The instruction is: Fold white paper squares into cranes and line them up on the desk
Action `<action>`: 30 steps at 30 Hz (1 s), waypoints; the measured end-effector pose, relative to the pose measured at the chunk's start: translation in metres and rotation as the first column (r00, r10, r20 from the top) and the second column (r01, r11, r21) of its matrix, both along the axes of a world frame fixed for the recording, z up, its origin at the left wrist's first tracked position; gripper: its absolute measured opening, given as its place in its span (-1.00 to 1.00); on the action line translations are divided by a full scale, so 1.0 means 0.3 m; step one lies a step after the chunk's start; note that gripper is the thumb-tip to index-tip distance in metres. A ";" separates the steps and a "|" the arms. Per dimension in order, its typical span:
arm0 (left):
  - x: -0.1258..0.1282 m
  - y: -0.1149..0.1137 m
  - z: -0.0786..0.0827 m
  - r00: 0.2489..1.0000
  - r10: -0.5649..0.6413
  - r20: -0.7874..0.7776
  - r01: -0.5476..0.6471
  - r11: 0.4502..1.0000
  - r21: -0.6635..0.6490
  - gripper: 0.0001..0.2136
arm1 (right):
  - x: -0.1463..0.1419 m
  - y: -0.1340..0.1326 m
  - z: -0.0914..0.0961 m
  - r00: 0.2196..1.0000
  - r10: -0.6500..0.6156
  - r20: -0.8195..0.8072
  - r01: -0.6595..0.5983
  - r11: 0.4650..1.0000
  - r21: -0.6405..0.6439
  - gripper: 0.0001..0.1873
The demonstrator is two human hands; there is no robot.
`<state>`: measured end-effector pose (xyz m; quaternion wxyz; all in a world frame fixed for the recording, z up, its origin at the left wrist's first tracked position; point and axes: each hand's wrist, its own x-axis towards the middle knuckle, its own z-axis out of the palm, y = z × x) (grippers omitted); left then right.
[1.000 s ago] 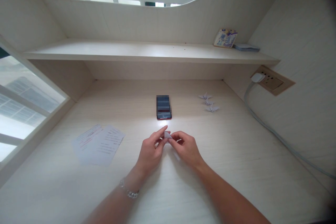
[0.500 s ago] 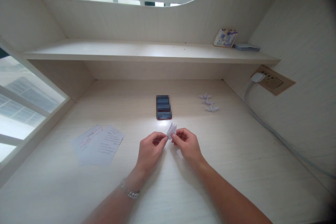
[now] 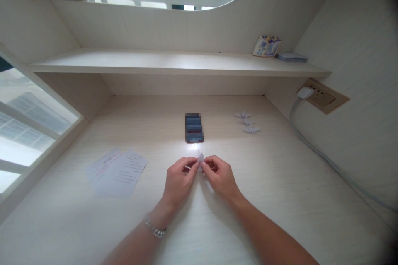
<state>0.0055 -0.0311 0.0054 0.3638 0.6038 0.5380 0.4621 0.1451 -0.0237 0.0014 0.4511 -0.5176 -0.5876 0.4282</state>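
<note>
A small piece of folded white paper [image 3: 201,157] is pinched between both hands above the middle of the desk. My left hand [image 3: 181,176] grips its left side between thumb and index finger. From the right, my right hand [image 3: 220,176] holds it the same way, with the thumb toward me. Fingers cover much of the lower part of the paper. Just beyond the hands lies a dark phone [image 3: 194,127], its screen blurred. Three small folded paper cranes [image 3: 248,122] sit in a group to the right of the phone.
Sheets of paper with writing [image 3: 120,174] lie at the left. A shelf [image 3: 149,59] spans the back, carrying a patterned packet [image 3: 266,46] and a flat stack [image 3: 291,56]. A grey cable [image 3: 323,155] runs from the wall socket [image 3: 325,95] down the right side.
The right hand has moved slightly left, closer to the left hand. Less of the folded paper shows now, and its spread points look narrower.
</note>
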 end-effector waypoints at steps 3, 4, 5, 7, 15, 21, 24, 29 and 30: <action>0.002 0.000 -0.003 0.999 -0.030 -0.033 0.031 0.999 0.032 -0.84 | 0.002 0.003 -0.003 1.000 -0.029 -0.002 0.029 1.000 0.008 -0.84; 0.003 -0.001 -0.005 0.998 -0.039 -0.043 0.041 0.998 0.042 -0.84 | 0.003 0.004 -0.004 0.999 -0.038 -0.009 0.039 0.999 0.015 -0.84; 0.004 -0.001 -0.006 0.998 -0.046 -0.051 0.048 0.998 0.050 -0.84 | 0.004 0.005 -0.005 0.999 -0.044 -0.017 0.044 0.999 0.023 -0.85; 0.005 -0.002 -0.008 0.997 -0.053 -0.060 0.057 0.997 0.058 -0.84 | 0.005 0.008 -0.005 0.999 -0.042 -0.029 0.043 0.998 0.034 -0.86; 0.005 -0.003 -0.016 0.995 -0.066 -0.075 0.070 0.996 0.059 -0.83 | 0.004 0.009 -0.005 0.997 -0.058 -0.053 0.060 0.998 0.028 -0.84; 0.005 -0.006 -0.005 0.992 -0.063 -0.111 0.072 0.995 0.076 -0.85 | 0.002 0.004 -0.003 0.998 -0.059 -0.034 0.060 0.998 0.028 -0.85; 0.005 -0.006 -0.002 0.992 -0.049 -0.114 0.059 0.995 0.085 -0.86 | 0.001 0.003 0.000 0.999 -0.050 -0.011 0.050 0.998 0.028 -0.85; 0.004 -0.004 -0.005 0.991 -0.051 -0.122 0.062 0.994 0.090 -0.86 | 0.002 0.003 0.005 0.999 -0.043 0.007 0.043 0.998 0.039 -0.84; 0.004 -0.004 -0.005 0.991 -0.053 -0.122 0.064 0.994 0.090 -0.85 | 0.002 0.003 0.005 0.999 -0.044 0.013 0.043 0.998 0.043 -0.84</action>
